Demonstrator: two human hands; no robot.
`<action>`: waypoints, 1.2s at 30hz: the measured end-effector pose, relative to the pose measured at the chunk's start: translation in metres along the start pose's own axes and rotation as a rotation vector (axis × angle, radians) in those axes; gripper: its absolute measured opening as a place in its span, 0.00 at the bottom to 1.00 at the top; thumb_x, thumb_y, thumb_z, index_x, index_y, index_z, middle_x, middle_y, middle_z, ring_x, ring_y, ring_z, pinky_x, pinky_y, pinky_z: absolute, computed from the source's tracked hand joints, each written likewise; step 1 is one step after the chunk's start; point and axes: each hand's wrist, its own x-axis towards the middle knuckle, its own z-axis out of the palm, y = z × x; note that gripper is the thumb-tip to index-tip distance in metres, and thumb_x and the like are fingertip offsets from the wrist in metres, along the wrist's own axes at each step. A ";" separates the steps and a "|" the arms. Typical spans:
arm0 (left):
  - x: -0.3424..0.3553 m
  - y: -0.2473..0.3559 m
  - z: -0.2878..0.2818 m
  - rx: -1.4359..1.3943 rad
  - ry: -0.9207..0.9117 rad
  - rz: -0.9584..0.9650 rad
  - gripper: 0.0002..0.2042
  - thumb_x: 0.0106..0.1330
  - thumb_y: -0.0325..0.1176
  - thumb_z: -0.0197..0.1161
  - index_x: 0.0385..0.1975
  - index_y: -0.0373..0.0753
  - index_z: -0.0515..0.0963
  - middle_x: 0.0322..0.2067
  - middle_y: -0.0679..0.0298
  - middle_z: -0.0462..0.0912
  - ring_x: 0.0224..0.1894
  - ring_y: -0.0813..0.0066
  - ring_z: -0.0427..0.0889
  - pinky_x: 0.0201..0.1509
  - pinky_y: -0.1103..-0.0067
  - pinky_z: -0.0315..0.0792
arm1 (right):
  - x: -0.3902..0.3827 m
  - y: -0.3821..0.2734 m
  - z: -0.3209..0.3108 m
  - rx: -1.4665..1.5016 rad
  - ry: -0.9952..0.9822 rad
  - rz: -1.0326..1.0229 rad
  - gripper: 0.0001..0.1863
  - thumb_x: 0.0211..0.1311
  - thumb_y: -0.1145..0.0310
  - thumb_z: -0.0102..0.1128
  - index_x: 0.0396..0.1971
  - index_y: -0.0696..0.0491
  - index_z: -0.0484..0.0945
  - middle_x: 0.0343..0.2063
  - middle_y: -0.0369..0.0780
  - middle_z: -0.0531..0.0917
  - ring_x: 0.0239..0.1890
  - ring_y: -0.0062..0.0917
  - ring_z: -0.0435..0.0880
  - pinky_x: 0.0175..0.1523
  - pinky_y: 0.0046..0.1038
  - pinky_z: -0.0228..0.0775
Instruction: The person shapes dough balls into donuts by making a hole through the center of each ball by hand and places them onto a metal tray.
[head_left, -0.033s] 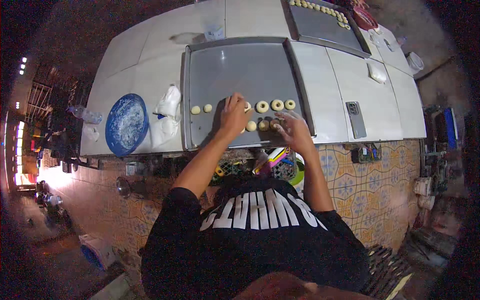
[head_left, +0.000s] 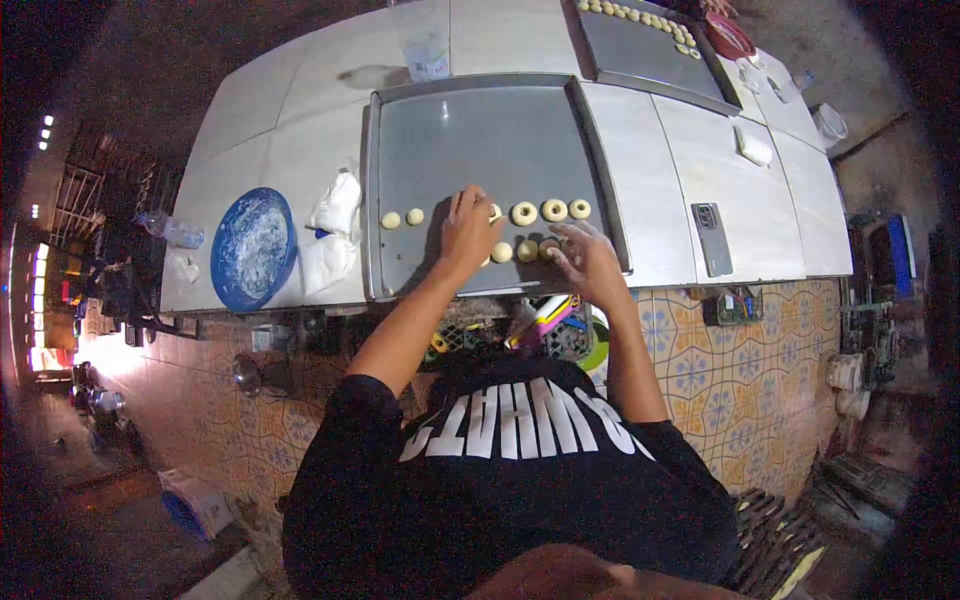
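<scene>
A grey metal baking tray [head_left: 470,135] lies in front of me with two rows of small pale dough pieces. My left hand [head_left: 470,232] is closed, fingertips down on the tray, over a dough piece [head_left: 496,213] that shows only at its right side. Beyond it, in the same row, sit dough rings [head_left: 524,213] with holes in their middles. My right hand [head_left: 588,262] has its thumb and fingers apart beside a dough ball [head_left: 548,248] at the right end of the nearer row. To the left of my left hand rest two small dough balls [head_left: 403,218].
A blue basin [head_left: 254,250] dusted with white powder and white plastic bags [head_left: 332,235] stand left of the tray. On the right lies a phone [head_left: 711,240]. A second tray [head_left: 655,60] with dough pieces is at the far right. A clear plastic container [head_left: 427,60] stands behind the tray.
My right hand's fingers have shifted very slightly to the right. My left hand and the dough pieces stay in the same places.
</scene>
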 end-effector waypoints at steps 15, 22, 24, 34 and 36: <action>-0.011 -0.016 -0.004 -0.081 0.050 -0.076 0.19 0.58 0.38 0.76 0.45 0.38 0.80 0.49 0.55 0.79 0.55 0.48 0.79 0.59 0.60 0.74 | 0.058 -0.006 0.025 -0.156 -0.099 -0.175 0.20 0.59 0.70 0.71 0.52 0.54 0.83 0.53 0.47 0.82 0.57 0.49 0.79 0.62 0.44 0.72; -0.011 -0.029 -0.005 -0.180 -0.020 -0.075 0.27 0.55 0.34 0.77 0.56 0.39 0.77 0.54 0.54 0.80 0.59 0.48 0.80 0.63 0.61 0.74 | 0.091 -0.016 0.041 -0.408 -0.341 -0.250 0.21 0.60 0.64 0.69 0.55 0.44 0.84 0.60 0.47 0.78 0.63 0.51 0.75 0.69 0.50 0.69; -0.008 -0.035 -0.001 -0.255 -0.068 -0.067 0.30 0.53 0.27 0.75 0.59 0.38 0.77 0.52 0.52 0.79 0.59 0.48 0.76 0.64 0.59 0.72 | 0.095 -0.009 0.050 -0.445 -0.356 -0.295 0.22 0.64 0.57 0.66 0.57 0.43 0.84 0.63 0.51 0.78 0.66 0.55 0.75 0.70 0.51 0.68; -0.001 -0.040 -0.003 -0.251 -0.147 -0.082 0.29 0.54 0.28 0.75 0.60 0.37 0.78 0.53 0.51 0.81 0.58 0.52 0.81 0.65 0.64 0.75 | 0.101 0.010 0.079 -0.477 -0.347 -0.257 0.25 0.62 0.59 0.67 0.61 0.34 0.82 0.68 0.47 0.70 0.71 0.51 0.66 0.70 0.51 0.65; 0.000 -0.046 -0.003 -0.332 -0.177 -0.094 0.32 0.47 0.25 0.74 0.58 0.36 0.79 0.49 0.52 0.79 0.54 0.53 0.81 0.61 0.64 0.76 | 0.105 0.001 0.077 -0.452 -0.456 -0.195 0.28 0.62 0.53 0.68 0.64 0.32 0.80 0.75 0.52 0.64 0.77 0.56 0.60 0.76 0.55 0.59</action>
